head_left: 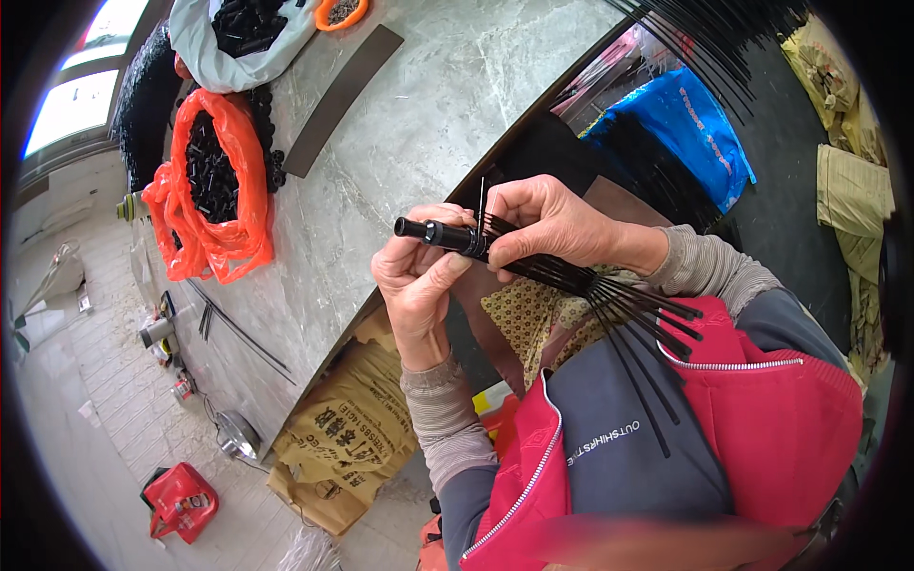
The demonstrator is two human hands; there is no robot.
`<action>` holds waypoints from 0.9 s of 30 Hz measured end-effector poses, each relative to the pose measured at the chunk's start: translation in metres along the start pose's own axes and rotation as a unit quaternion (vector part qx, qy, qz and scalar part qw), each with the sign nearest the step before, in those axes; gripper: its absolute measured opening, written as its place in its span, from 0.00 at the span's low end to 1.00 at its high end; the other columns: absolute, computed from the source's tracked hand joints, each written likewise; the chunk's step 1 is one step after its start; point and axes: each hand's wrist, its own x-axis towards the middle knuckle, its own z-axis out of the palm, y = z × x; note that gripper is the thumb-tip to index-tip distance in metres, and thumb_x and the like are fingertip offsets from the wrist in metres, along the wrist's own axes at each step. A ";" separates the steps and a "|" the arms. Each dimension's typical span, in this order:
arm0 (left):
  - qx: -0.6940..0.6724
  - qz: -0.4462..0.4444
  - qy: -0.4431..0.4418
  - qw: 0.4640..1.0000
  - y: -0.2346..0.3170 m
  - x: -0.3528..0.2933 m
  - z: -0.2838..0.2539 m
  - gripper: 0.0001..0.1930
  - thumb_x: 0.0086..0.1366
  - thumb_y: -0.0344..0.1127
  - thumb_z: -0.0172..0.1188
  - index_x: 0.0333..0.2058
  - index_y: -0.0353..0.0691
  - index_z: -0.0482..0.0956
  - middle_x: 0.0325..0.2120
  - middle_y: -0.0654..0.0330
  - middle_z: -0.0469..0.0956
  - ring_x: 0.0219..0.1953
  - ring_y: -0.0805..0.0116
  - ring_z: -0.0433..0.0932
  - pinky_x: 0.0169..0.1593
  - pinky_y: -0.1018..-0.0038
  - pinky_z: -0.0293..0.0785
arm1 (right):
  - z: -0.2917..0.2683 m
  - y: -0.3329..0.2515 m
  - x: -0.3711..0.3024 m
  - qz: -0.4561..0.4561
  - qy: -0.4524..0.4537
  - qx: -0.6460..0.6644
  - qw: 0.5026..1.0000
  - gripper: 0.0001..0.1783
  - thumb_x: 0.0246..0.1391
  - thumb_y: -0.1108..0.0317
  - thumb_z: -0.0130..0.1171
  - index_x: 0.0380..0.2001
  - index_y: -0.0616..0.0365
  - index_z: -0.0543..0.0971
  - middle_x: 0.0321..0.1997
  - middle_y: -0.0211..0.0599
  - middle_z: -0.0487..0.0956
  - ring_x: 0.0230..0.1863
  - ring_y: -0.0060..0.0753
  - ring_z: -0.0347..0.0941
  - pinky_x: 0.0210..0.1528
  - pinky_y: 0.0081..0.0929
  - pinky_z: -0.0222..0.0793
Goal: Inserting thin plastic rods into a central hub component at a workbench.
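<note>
Just past the table edge, both hands are closed on a black umbrella frame (464,238). My left hand (416,271) grips its stepped black tube between thumb and fingers; the narrow end points left. Against the hub, my right hand (547,224) pinches with thumb and forefinger where the thin ribs join. One thin rod (482,195) sticks up there between the hands. Exactly what the right fingertips hold is partly hidden. Several black ribs (647,314) run from the hub below the right hand and fan out over my lap.
On the grey marbled table (428,114) are an orange bag (262,238) of small black parts, a white bag (205,62) of black parts, and a dark curved strip (343,100). Long black rods (705,48) and a blue bag (700,124) lie at the right. A brown paper sack (347,438) lies below.
</note>
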 end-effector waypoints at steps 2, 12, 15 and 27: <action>0.008 0.002 0.003 1.000 0.001 -0.001 0.000 0.16 0.50 0.19 0.70 0.40 0.26 0.79 0.41 0.49 0.77 0.48 0.59 0.77 0.55 0.66 0.73 | 0.000 0.000 0.000 -0.005 -0.003 -0.002 1.000 0.06 0.55 0.77 0.64 0.32 0.61 0.75 0.30 0.32 0.79 0.29 0.24 0.80 0.33 0.22 0.79; -0.003 -0.015 0.017 1.000 0.003 -0.001 0.001 0.17 0.51 0.18 0.69 0.41 0.26 0.79 0.42 0.49 0.77 0.48 0.61 0.77 0.56 0.68 0.72 | -0.001 0.003 -0.001 0.027 -0.016 0.040 0.999 0.08 0.66 0.66 0.55 0.36 0.59 0.74 0.31 0.34 0.80 0.31 0.25 0.80 0.36 0.23 0.79; 0.001 -0.023 0.017 1.000 0.003 0.000 0.001 0.17 0.51 0.17 0.69 0.41 0.26 0.79 0.42 0.49 0.77 0.48 0.61 0.77 0.55 0.69 0.72 | -0.004 0.004 0.000 0.019 -0.023 0.057 0.998 0.08 0.66 0.65 0.55 0.36 0.59 0.74 0.31 0.35 0.81 0.31 0.26 0.81 0.36 0.23 0.79; 0.001 0.000 -0.009 1.000 0.000 0.006 0.000 0.14 0.50 0.18 0.69 0.38 0.28 0.80 0.37 0.51 0.79 0.48 0.58 0.77 0.54 0.65 0.74 | -0.007 0.002 0.000 0.036 -0.028 0.067 0.997 0.06 0.63 0.69 0.59 0.35 0.61 0.75 0.32 0.39 0.81 0.31 0.30 0.82 0.36 0.27 0.81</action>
